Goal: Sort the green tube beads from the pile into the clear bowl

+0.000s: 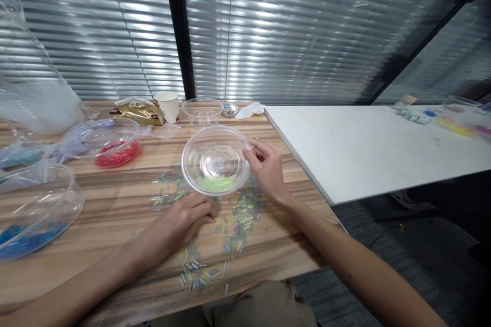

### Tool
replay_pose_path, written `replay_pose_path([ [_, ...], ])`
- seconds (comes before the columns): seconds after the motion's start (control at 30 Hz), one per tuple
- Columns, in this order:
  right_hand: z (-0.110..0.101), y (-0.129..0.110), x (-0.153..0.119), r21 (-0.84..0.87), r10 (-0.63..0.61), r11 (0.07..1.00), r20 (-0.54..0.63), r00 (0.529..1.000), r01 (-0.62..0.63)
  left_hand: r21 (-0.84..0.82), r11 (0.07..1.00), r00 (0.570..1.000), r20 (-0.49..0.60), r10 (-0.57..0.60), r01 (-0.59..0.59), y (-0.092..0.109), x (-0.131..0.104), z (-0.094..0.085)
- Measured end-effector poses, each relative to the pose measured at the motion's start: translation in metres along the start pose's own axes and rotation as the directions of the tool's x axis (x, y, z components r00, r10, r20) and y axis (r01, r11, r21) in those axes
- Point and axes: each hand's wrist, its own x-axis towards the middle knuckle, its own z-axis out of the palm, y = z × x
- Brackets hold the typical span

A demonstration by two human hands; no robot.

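A clear round plastic bowl (187, 161) is tipped toward me over the table, with light green pieces (218, 183) gathered low inside it. My right hand (266, 166) grips its right rim between thumb and fingers. Below the bowl's lower left edge, my left hand (192, 214) rests low on the table with its fingers curled in and the tips together among small tube-shaped beads (245, 214). Whatever is between those fingertips is too small to make out. Loose beads in green, yellow, grey and clear tones lie scattered around and under the bowl.
On the left stand clear containers with blue pieces (34, 240) and red pieces (117, 154), beside plastic bags (42, 107). Along the back are a gold packet (138, 111), a paper cup (168, 106), another clear bowl (202, 112) and a tissue (250, 110). A white table (307, 148) adjoins on the right.
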Motion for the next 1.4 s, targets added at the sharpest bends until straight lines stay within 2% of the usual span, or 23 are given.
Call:
replay_pose_path([
  [0.53,-0.0002,0.001,-0.0006,0.001,-0.015,1.0,0.02,1.0,0.015,0.02,1.0,1.0,-0.028,-0.002,0.003,0.0031,0.0018,-0.0003],
  [0.83,0.0015,0.0012,-0.0009,-0.017,-0.016,1.0,0.04,0.999,0.017,0.027,0.999,0.999,0.005,-0.042,0.042,-0.0031,-0.0059,0.0054],
  [1.07,0.0036,0.0038,-0.0024,-0.002,-0.005,1.0,0.077,0.997,0.005,0.032,0.993,0.993,0.028,-0.11,0.109,0.0014,-0.0062,0.0042],
  [1.4,0.006,0.006,-0.0035,0.003,0.008,1.0,0.102,0.995,-0.009,0.057,0.993,0.994,0.046,-0.102,0.099,0.0009,-0.007,0.004],
])
